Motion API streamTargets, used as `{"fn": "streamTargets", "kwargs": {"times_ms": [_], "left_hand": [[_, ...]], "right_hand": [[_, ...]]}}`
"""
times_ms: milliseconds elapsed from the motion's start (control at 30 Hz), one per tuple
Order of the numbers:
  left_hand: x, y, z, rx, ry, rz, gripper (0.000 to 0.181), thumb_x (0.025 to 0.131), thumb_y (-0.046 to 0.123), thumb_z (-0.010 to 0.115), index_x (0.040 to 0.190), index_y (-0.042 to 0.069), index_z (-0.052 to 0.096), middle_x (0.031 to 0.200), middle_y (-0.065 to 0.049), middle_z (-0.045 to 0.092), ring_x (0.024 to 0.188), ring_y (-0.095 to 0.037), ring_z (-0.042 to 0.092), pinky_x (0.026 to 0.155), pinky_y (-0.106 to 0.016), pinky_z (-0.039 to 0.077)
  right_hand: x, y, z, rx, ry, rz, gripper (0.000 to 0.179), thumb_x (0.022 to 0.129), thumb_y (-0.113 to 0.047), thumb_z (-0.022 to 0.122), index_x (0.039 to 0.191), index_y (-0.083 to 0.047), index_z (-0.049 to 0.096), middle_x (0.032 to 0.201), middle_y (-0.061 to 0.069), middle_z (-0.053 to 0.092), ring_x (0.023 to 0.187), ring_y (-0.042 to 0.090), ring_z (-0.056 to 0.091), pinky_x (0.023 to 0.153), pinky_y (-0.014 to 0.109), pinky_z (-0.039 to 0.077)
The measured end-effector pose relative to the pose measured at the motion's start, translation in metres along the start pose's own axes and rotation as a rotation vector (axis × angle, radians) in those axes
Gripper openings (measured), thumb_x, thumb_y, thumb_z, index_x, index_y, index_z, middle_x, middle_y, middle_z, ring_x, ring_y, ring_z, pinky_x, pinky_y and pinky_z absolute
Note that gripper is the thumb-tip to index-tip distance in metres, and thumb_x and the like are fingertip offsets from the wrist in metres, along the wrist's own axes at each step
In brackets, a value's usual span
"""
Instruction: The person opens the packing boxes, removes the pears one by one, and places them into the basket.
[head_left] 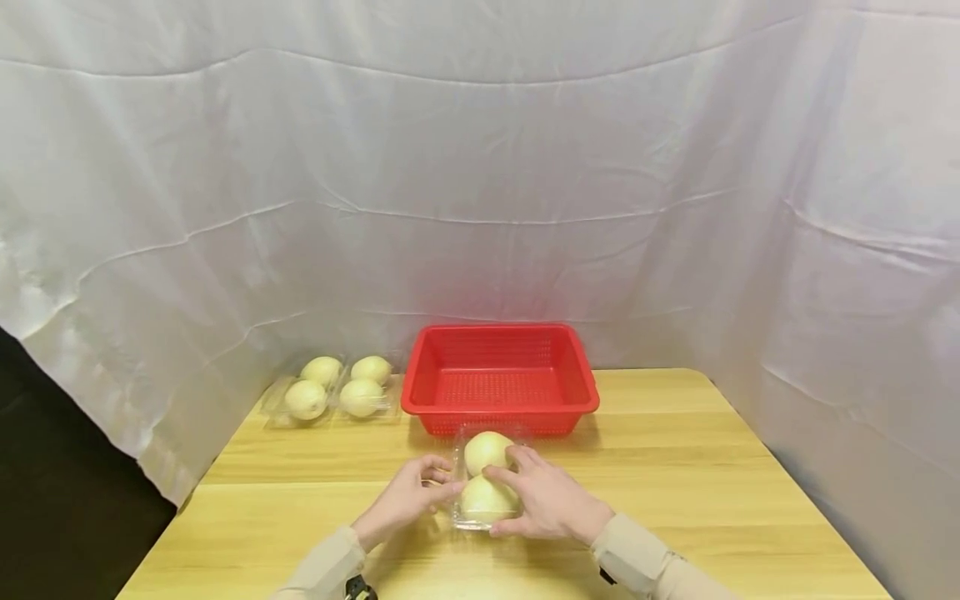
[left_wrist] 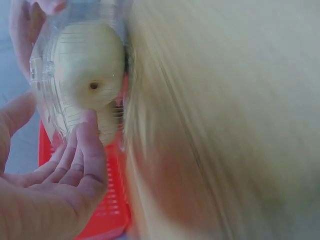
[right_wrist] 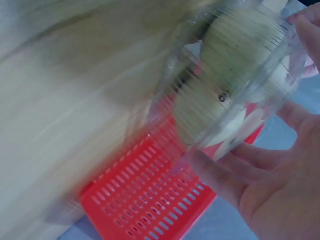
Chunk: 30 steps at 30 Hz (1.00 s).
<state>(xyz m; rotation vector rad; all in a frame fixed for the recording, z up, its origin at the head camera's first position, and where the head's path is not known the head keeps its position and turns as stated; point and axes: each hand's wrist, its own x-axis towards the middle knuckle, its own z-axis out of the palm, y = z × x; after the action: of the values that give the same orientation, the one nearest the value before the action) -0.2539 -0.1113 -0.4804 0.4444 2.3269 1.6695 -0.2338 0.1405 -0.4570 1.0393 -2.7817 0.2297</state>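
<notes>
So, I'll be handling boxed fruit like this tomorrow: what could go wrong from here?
The clear plastic box looks thin, so it might buckle if the left hand or right hand presses hard. Its two round, pale-yellow fruits sit close together and could bruise if jolted. It might also bump the red perforated plastic basket just beyond.

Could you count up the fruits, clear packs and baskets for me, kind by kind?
Pale yellow fruits: 6
Clear plastic packs: 3
Red basket: 1
Total: 10
</notes>
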Motion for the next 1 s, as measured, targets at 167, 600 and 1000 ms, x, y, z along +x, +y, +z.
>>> {"fn": "streamTargets", "kwargs": {"times_ms": [167, 600, 1000], "left_hand": [[-0.003, -0.003, 0.000, -0.061, -0.024, -0.049, 0.036, 0.089, 0.021, 0.071, 0.111, -0.006, 0.059, 0.098, -0.009, 0.063, 0.083, -0.015, 0.058, 0.069, -0.035, 0.053], [-0.010, -0.012, -0.011, -0.177, -0.242, 0.003, 0.055, 0.080, 0.002, 0.076, 0.127, -0.011, 0.051, 0.109, -0.013, 0.063, 0.085, -0.015, 0.065, 0.070, -0.023, 0.054], [-0.008, -0.013, -0.006, -0.195, -0.263, 0.033, 0.064, 0.075, -0.006, 0.074, 0.130, -0.012, 0.041, 0.099, -0.006, 0.057, 0.083, -0.013, 0.059, 0.073, -0.021, 0.053]], "right_hand": [[0.000, -0.001, -0.002, -0.036, -0.002, -0.018, 0.073, 0.077, -0.065, 0.068, 0.139, -0.028, 0.055, 0.128, 0.015, 0.050, 0.118, 0.030, 0.052, 0.088, 0.046, 0.054], [0.015, -0.016, -0.006, -0.164, -0.056, -0.034, 0.074, 0.079, -0.067, 0.065, 0.144, -0.040, 0.045, 0.133, 0.017, 0.051, 0.115, 0.040, 0.054, 0.073, 0.048, 0.057], [0.033, -0.027, -0.014, -0.187, -0.131, -0.022, 0.074, 0.070, -0.061, 0.076, 0.138, -0.048, 0.049, 0.120, 0.009, 0.054, 0.100, 0.027, 0.053, 0.062, 0.038, 0.055]]}}
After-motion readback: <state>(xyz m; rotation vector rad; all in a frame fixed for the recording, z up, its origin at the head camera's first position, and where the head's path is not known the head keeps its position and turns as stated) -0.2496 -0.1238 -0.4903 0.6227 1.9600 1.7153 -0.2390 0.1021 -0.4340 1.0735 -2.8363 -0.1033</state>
